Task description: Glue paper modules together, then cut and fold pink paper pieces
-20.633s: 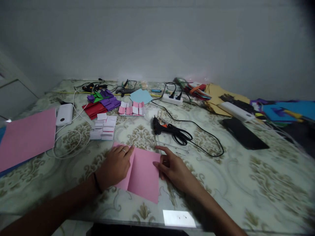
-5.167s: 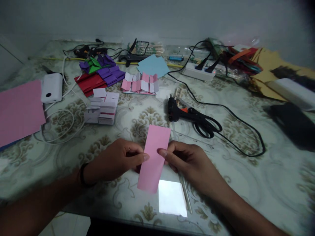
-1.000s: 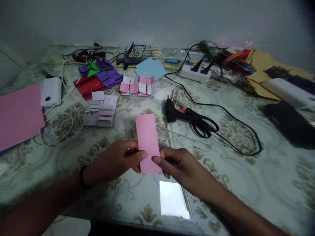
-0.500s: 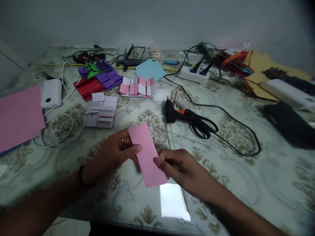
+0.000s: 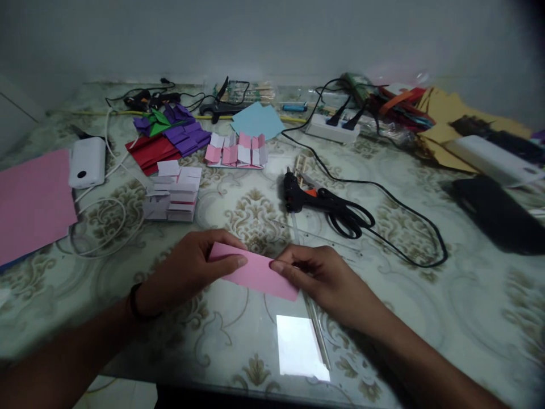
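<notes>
A pink strip of paper (image 5: 258, 274) is held between both hands above the patterned tabletop, lying nearly lengthwise from left to right. My left hand (image 5: 193, 261) pinches its left end, thumb on top and fingers behind. At the right end, my right hand (image 5: 317, 275) grips the upper edge between thumb and fingers. Beyond the hands lies a black glue gun (image 5: 293, 193) with its cord, beside black-handled scissors (image 5: 347, 213). A folded white paper piece (image 5: 174, 193) stands past my left hand, and a pink-and-white folded one (image 5: 236, 152) sits farther back.
Pink sheets (image 5: 34, 204) and a white power bank (image 5: 87, 162) with a looped cable are on the left. Purple folded papers (image 5: 187, 136), light blue paper (image 5: 258, 120) and a power strip (image 5: 332, 129) line the back. A black phone-like object (image 5: 498, 213) lies right.
The pink strip has turned from a steep slant to nearly horizontal. My left hand has shifted its hold to the strip's end; my right hand still grips the other part.
</notes>
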A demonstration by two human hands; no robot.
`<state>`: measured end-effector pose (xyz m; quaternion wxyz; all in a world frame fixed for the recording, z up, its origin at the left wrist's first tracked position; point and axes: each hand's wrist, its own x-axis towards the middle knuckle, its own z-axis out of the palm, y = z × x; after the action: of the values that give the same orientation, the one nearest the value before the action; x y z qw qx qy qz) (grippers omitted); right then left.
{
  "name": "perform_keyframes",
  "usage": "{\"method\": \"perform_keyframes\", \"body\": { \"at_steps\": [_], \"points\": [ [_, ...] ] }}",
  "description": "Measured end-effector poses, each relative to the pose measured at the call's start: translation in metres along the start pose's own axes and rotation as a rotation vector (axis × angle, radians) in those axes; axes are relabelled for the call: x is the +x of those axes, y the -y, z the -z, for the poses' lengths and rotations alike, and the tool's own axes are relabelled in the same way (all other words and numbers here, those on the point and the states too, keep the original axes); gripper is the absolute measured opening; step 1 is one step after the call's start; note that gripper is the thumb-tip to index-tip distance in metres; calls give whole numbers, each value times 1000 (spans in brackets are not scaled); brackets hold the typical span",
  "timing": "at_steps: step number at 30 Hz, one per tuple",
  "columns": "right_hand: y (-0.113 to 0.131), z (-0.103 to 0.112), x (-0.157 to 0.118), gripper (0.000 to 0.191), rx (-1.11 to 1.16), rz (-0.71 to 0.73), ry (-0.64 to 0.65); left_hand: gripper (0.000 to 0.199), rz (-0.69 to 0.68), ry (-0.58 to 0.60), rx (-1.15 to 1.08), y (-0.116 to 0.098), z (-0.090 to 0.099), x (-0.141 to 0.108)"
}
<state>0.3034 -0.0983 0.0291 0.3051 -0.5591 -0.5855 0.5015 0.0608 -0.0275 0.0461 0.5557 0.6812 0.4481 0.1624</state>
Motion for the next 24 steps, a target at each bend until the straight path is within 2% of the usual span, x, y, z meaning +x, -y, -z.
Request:
{"method": "perform_keyframes", "body": {
  "at_steps": [3,9,17,24],
  "points": [
    [1,1,-1,35,8,-8,-7,25,19,-25,76,1,1,1],
    [3,5,0,35,-27,-4,5,26,-2,-111,62,5,4,4],
    [1,6,-1,32,-58,-11,-3,24,-6,-58,102,5,8,9],
    [3,7,-2,35,-132,11,-4,23,2,36,70,9,12,12]
  ]
}}
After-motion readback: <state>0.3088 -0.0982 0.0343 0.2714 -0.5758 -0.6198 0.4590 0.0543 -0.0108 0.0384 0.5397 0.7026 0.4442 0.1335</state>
